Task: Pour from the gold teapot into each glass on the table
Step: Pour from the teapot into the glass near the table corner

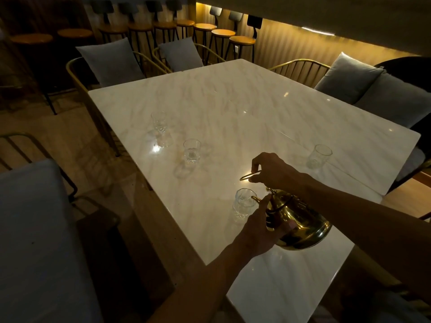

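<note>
Head view, looking down across a pale marble worktop (pixel 245 94) in a dim room. The gold teapot (pixel 300 226) is lifted off the worktop near its near edge and tilted, spout (pixel 256 198) pointing left and touching or just over the rim of the nearest glass (pixel 243 202). The right hand (pixel 271 170) is above the pot, fingers pinched together on the thin gold handle (pixel 250 176), which sticks out to the left of the fingers. The left hand (pixel 257 227) is pressed against the pot's left side below the spout, fingers curled around the body and steadying it. Whether any liquid is running from the spout cannot be told in this light.

Three more glasses stand upright and well apart: one at the far left (pixel 159 122), one in the middle left (pixel 192 150), and one at the right (pixel 319 156) beyond the right forearm. Each looks clear; fill levels are hard to judge.

Chairs with grey cushions (pixel 112 61) stand around the worktop, and a row of bar stools (pixel 222 33) lines the far wall.
</note>
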